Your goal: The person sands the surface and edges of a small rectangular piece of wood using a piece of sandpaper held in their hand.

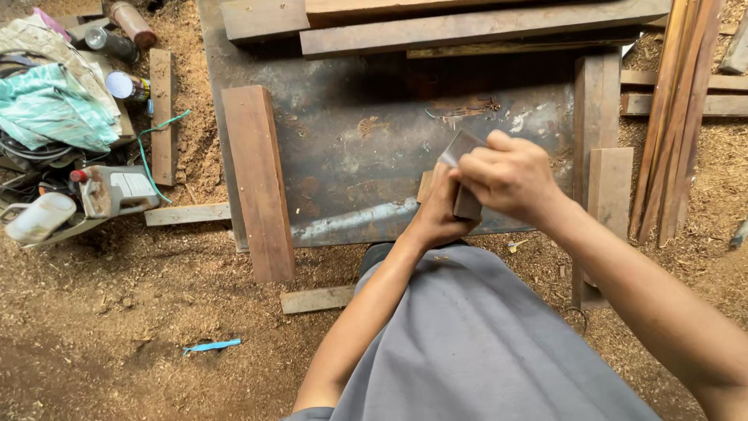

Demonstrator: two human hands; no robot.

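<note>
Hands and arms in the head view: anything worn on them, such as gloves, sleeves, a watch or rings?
Nothing visible. The left hand and right hand are bare, with no gloves, and no rings or watch show. Both forearms are uncovered to the frame's edge, with no sleeves in view. The only clothing visible is a grey garment below the arms.

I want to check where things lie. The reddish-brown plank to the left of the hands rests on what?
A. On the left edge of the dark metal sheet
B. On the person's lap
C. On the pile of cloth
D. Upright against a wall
A: the reddish-brown plank lies flat along the left edge of the dark metal sheet, its near end over the sawdust.
</note>
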